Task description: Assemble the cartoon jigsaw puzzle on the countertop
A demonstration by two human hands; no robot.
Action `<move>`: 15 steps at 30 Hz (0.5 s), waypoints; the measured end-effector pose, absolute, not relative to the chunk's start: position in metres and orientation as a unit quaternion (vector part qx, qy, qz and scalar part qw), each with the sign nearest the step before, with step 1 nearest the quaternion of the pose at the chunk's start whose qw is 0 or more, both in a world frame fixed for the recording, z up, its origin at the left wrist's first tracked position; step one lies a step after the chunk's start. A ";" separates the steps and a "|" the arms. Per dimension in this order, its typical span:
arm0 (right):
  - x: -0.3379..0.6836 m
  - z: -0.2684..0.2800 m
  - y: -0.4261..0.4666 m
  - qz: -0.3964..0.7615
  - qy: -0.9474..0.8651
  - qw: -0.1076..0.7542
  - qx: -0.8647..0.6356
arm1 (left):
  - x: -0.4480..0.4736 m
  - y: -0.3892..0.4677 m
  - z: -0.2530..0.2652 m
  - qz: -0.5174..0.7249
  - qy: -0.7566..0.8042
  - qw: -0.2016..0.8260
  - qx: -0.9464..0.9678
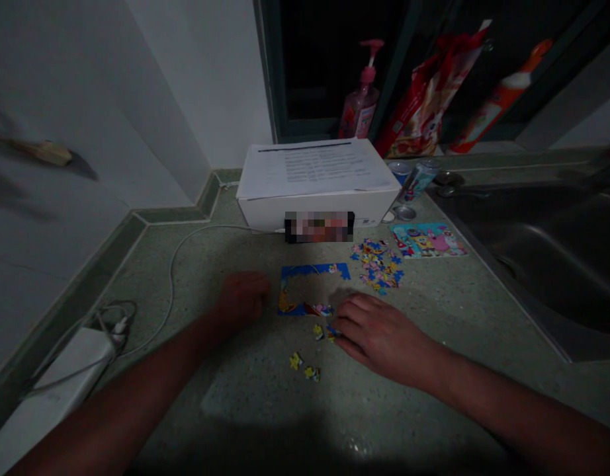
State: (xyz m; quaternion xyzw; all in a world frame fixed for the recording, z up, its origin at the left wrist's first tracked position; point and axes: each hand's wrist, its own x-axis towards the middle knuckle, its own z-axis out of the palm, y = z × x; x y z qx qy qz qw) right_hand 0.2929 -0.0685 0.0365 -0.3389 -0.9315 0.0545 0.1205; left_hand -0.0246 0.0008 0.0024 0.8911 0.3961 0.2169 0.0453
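Note:
A partly assembled jigsaw puzzle [305, 309] lies on the counter as a mostly blue border, open in the middle and at the right side. To its left, my left hand [243, 297] rests in a loose fist, with nothing visible in it. My right hand [372, 327] is at the lower right corner, fingers bent down and together on a blue puzzle piece [331, 332]; the fingers partly hide it. Several loose yellow pieces [296, 360] lie nearer to me. Behind my right hand is a pile of mixed puzzle pieces [379, 264].
A puzzle picture card [429, 239] lies beside the sink [543, 251]. A white box [315, 178] with a printed sheet stands behind, a phone [319, 228] leaning on it. A cable [171, 277] runs left to a white power strip [71, 370]. A tilted can [418, 180] stands right.

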 end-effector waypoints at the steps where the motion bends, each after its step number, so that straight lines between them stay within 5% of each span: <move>1: 0.293 0.037 -0.069 0.055 -0.932 0.119 -0.337 | -0.025 0.000 0.003 0.222 0.395 0.044 0.890; 15: 0.278 0.039 -0.091 0.141 -0.939 0.137 -0.283 | -0.023 -0.014 0.006 0.216 0.369 0.047 0.903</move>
